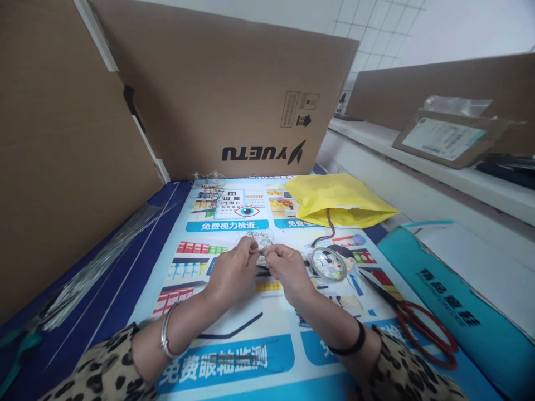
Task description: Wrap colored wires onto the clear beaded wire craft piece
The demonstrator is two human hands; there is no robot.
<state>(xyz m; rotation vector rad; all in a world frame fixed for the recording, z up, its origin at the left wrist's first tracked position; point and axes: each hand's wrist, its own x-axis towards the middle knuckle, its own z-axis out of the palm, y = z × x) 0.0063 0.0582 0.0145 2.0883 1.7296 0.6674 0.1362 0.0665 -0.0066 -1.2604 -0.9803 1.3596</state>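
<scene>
My left hand and my right hand meet at the middle of the printed sheet. Both pinch something small at the fingertips, too small to make out. A tangle of thin wire with small beads shows just beyond the fingers. Something dark lies below the fingertips, partly hidden by them. Right of my right hand sits a round clear dish with small bits in it. A braided multicoloured cord runs from the yellow bag toward the dish.
Red-handled scissors lie at the right beside a teal box. Another wire tangle is at the back left. Clear strands and a teal-handled tool lie left. Cardboard panels stand behind and left.
</scene>
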